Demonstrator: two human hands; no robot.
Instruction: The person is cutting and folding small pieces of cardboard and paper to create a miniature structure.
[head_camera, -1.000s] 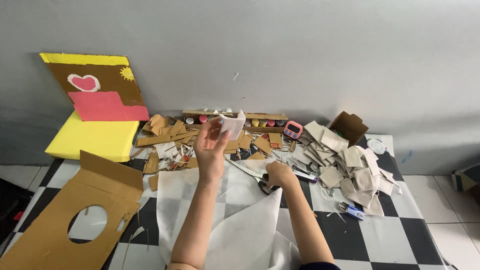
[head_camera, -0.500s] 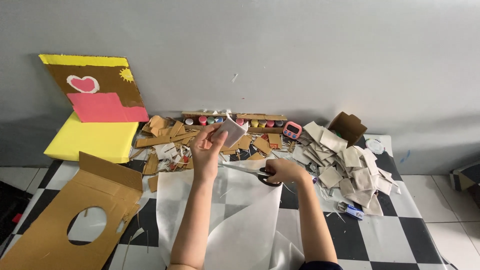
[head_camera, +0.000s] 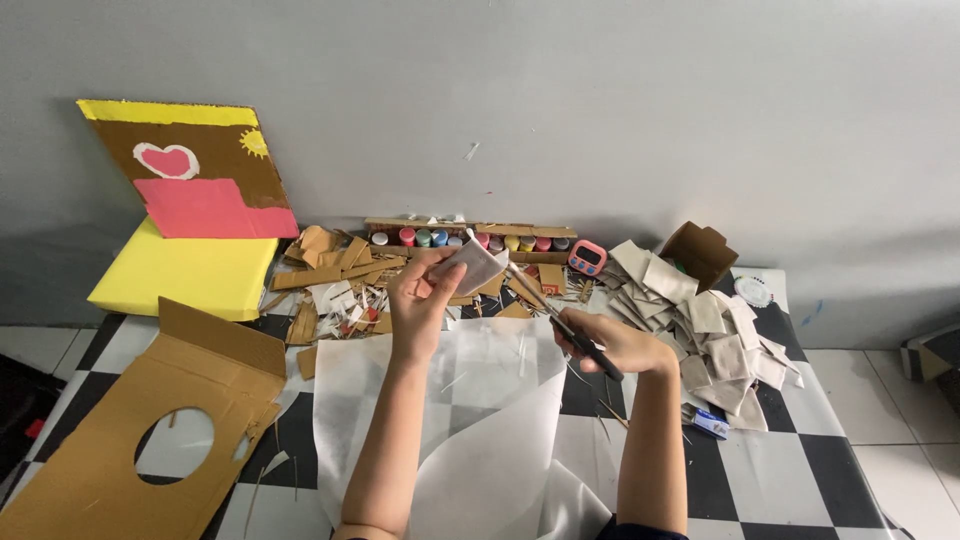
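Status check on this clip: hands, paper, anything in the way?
Left hand raised, grip shut on paper piece. Right hand grip shut on scissors, blades pointing at the piece. Translucent sheet below; scraps behind, nothing between.

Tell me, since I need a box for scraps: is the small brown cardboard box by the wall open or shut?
Open. The small brown cardboard box has its flaps raised, showing a dark inside; its contents cannot be told.

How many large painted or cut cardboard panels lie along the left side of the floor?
3: the brown heart-painted panel leaning on the wall, the yellow panel below it, and the plain brown panel with a round hole nearest the camera.
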